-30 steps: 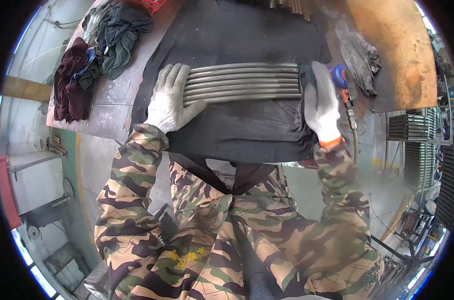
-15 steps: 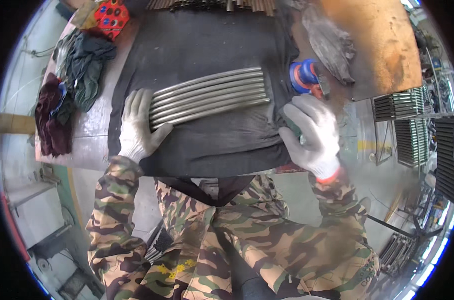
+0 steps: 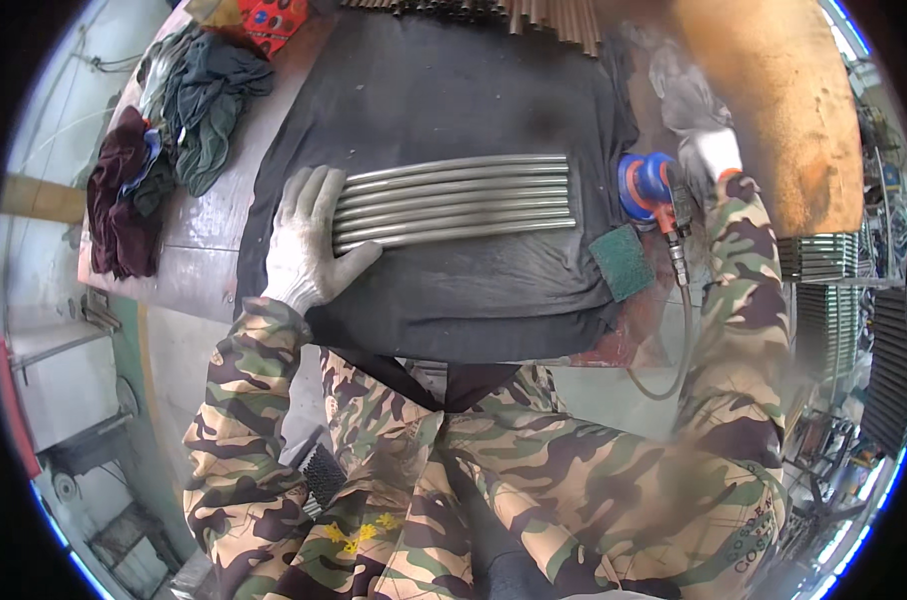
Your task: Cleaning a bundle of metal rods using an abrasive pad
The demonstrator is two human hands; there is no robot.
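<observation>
Dark lettering [image 3: 756,540] runs down the camouflage clothing [image 3: 549,480] at lower right, and a small yellow mark [image 3: 362,532] shows on its left side. A red patterned item [image 3: 274,25] with coloured dots is cut by the upper edge.

The metal rods [image 3: 459,200] lie side by side in a flat row on the black cloth [image 3: 444,95] that covers the bench [image 3: 199,262]. They are slim, straight-looking and silver-grey, with bright streaks along their lengths and right ends nearly level.

The gloved left hand [image 3: 309,235] rests against their left ends, its grip spread, thumb well apart from the fingers. The gloved right hand [image 3: 709,152] is at the grey rag [image 3: 686,95]; its fingers blend into the fabric, so I cannot tell whether that grip is closed. Between rods and right forearm sit a blue-and-orange power tool [image 3: 649,185] and a green pad [image 3: 624,262].
</observation>
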